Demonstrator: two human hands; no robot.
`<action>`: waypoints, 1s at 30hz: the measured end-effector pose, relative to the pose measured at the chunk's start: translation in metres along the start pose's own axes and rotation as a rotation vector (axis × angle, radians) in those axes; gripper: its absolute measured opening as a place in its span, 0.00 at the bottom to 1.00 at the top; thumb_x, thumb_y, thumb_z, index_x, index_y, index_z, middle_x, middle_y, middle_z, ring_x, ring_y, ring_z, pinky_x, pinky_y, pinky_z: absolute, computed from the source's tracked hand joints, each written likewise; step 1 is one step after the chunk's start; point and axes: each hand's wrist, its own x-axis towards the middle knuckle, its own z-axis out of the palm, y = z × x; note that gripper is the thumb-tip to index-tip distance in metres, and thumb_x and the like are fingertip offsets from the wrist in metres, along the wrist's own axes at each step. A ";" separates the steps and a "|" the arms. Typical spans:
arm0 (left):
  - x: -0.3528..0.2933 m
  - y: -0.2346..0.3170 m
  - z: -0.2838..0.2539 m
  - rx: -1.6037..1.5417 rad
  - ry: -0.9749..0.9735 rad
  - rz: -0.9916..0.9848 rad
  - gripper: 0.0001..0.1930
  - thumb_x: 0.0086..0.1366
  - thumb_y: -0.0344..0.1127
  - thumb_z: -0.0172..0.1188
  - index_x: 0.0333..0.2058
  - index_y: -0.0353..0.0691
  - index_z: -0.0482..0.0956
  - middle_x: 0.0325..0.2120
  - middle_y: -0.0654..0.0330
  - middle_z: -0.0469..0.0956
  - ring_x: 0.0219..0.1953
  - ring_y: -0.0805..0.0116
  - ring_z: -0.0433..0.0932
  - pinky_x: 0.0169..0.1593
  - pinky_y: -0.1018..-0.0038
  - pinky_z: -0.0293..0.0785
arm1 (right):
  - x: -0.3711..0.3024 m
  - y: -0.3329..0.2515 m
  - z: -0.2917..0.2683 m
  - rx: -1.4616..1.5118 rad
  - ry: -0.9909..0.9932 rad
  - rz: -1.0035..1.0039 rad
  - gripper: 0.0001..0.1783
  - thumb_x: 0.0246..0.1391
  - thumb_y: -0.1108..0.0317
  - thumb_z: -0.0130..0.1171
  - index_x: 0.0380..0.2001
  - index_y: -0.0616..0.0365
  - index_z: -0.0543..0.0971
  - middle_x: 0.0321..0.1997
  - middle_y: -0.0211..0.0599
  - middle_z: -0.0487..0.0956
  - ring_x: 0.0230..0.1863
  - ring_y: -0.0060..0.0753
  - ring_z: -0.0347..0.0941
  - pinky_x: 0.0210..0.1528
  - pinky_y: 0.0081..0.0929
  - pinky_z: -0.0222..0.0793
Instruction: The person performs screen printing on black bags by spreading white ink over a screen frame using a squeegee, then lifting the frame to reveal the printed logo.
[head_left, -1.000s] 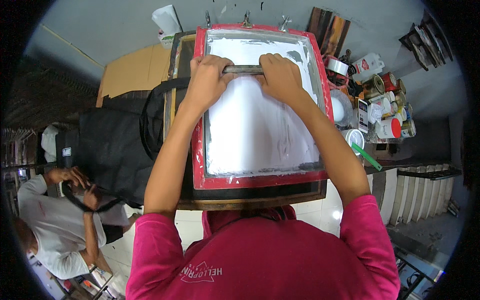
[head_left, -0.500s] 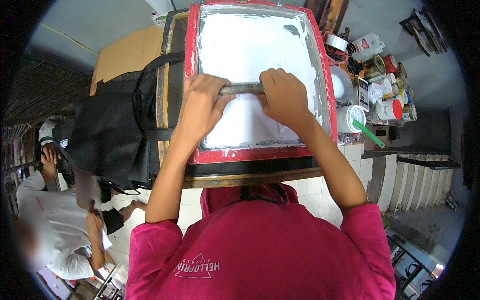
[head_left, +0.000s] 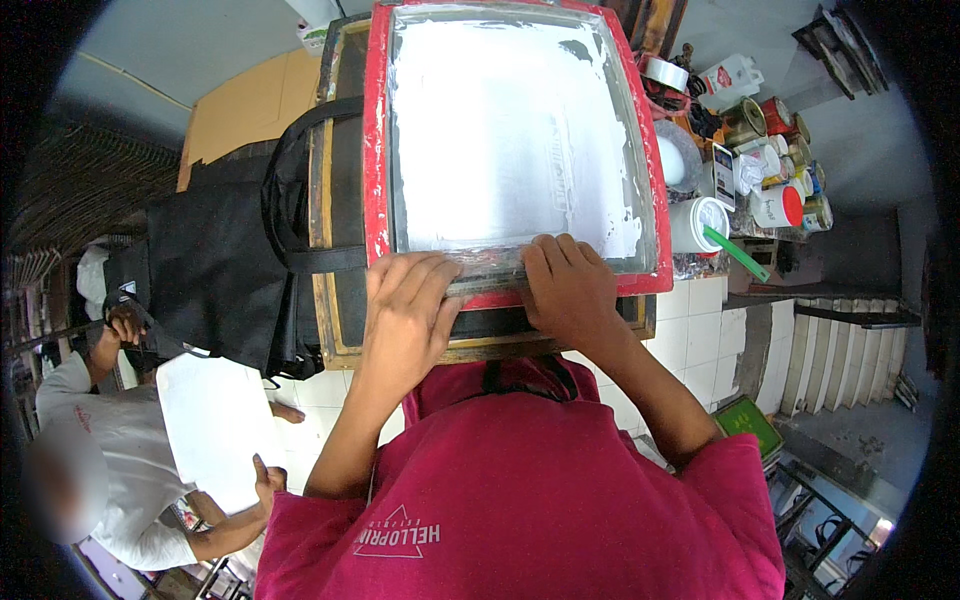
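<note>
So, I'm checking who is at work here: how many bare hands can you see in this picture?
4. The person's left hand and right hand press a squeegee at the red-framed white printing screen's near edge. A co-worker's two hands are lower left; others may be hidden.

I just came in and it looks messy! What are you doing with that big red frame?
A person is screen printing. Both hands, the left hand and the right hand, grip a squeegee at the near edge of the red-framed screen, which is coated in white ink. A black bag hangs off the table's left side. Beside it, another person holds a white sheet.
</note>
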 end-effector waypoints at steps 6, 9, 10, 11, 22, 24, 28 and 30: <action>-0.030 -0.021 0.022 0.128 0.055 -0.090 0.47 0.50 0.49 0.76 0.66 0.39 0.65 0.65 0.46 0.68 0.72 0.48 0.57 0.73 0.45 0.40 | -0.012 -0.002 0.010 -0.011 0.085 -0.002 0.13 0.47 0.67 0.59 0.37 0.57 0.75 0.39 0.38 0.78 0.42 0.39 0.76 0.45 0.35 0.73; -0.051 -0.043 0.036 0.209 0.115 -0.148 0.59 0.50 0.59 0.75 0.73 0.39 0.52 0.73 0.41 0.53 0.77 0.45 0.43 0.72 0.37 0.24 | -0.020 -0.002 0.006 0.056 0.048 0.005 0.19 0.44 0.66 0.64 0.42 0.57 0.77 0.45 0.41 0.80 0.46 0.43 0.78 0.50 0.39 0.73; -0.053 -0.048 0.037 0.232 0.201 -0.079 0.59 0.51 0.60 0.74 0.73 0.39 0.52 0.73 0.41 0.53 0.77 0.45 0.42 0.72 0.38 0.22 | -0.018 0.000 -0.002 0.094 0.068 -0.002 0.19 0.44 0.66 0.63 0.42 0.57 0.78 0.45 0.41 0.80 0.46 0.44 0.78 0.50 0.38 0.73; -0.057 -0.052 0.037 0.256 0.286 -0.009 0.59 0.51 0.61 0.74 0.73 0.40 0.51 0.73 0.40 0.53 0.77 0.45 0.42 0.72 0.38 0.21 | -0.016 0.001 -0.012 0.133 0.088 -0.008 0.19 0.45 0.66 0.63 0.42 0.57 0.78 0.45 0.41 0.80 0.47 0.44 0.79 0.51 0.38 0.73; 0.058 0.004 -0.058 -0.294 0.883 0.112 0.66 0.54 0.63 0.72 0.74 0.37 0.34 0.74 0.40 0.40 0.76 0.43 0.43 0.76 0.52 0.38 | 0.112 0.035 -0.164 -0.162 0.703 -0.150 0.16 0.44 0.64 0.67 0.38 0.54 0.79 0.36 0.42 0.81 0.38 0.46 0.79 0.39 0.39 0.73; 0.054 -0.032 -0.037 -0.089 0.654 -0.308 0.56 0.60 0.58 0.68 0.73 0.31 0.45 0.74 0.38 0.45 0.77 0.45 0.42 0.76 0.52 0.31 | 0.136 0.033 -0.188 -0.193 0.624 -0.039 0.18 0.48 0.60 0.68 0.42 0.56 0.81 0.38 0.49 0.82 0.42 0.52 0.80 0.44 0.43 0.74; 0.031 -0.077 0.008 0.159 0.138 -0.729 0.63 0.53 0.65 0.70 0.73 0.29 0.45 0.74 0.38 0.44 0.78 0.47 0.37 0.74 0.43 0.26 | 0.186 0.024 -0.252 -0.185 0.466 0.211 0.21 0.55 0.55 0.65 0.46 0.58 0.82 0.43 0.54 0.84 0.47 0.51 0.82 0.53 0.45 0.73; 0.014 -0.080 0.012 0.378 0.015 -0.805 0.67 0.49 0.66 0.73 0.72 0.27 0.45 0.73 0.35 0.46 0.77 0.46 0.42 0.75 0.47 0.34 | 0.204 0.036 -0.258 -0.153 0.449 0.220 0.21 0.56 0.54 0.64 0.46 0.58 0.82 0.44 0.56 0.84 0.47 0.51 0.82 0.54 0.45 0.73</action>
